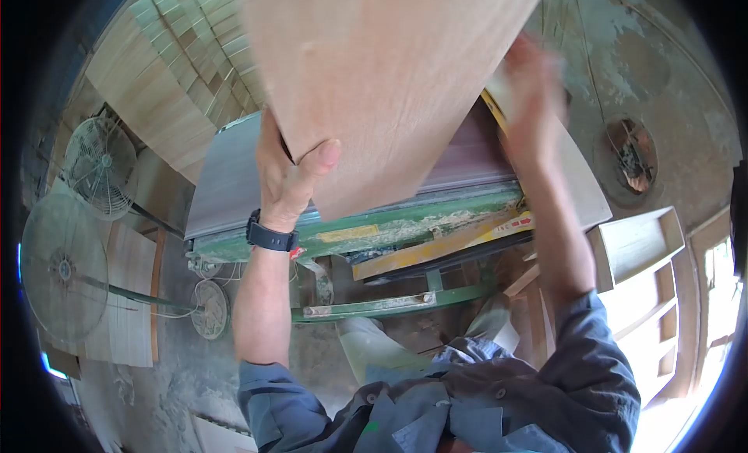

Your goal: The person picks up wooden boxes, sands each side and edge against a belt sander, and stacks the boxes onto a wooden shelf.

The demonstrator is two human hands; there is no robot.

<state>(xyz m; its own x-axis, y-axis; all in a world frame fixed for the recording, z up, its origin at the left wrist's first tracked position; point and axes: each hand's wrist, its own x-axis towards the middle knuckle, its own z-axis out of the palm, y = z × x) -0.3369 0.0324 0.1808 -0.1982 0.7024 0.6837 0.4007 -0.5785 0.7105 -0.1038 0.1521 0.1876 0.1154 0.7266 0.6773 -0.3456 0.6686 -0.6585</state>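
A pale wooden panel (374, 87) is raised at a tilt in front of me and runs out of the top of the view. My left hand (292, 172) grips its lower left edge, thumb on the near face and the other fingers mostly hidden behind it. Beside the panel's right edge is my right hand (534, 102), smeared by motion. Its fingers are too blurred to show whether they touch the wood. Below the panel stands a green machine (405, 227) with a flat grey bed (226, 172), partly covered by the panel.
Another flat board (573, 176) lies at the machine's right end. A worn yellow bar (444, 246) runs along its front. Two caged fans, one upper (101, 165) and one lower (64, 266), stand at left. Slatted wood pieces (206, 40) lie behind; open wooden boxes (639, 246) stand at right.
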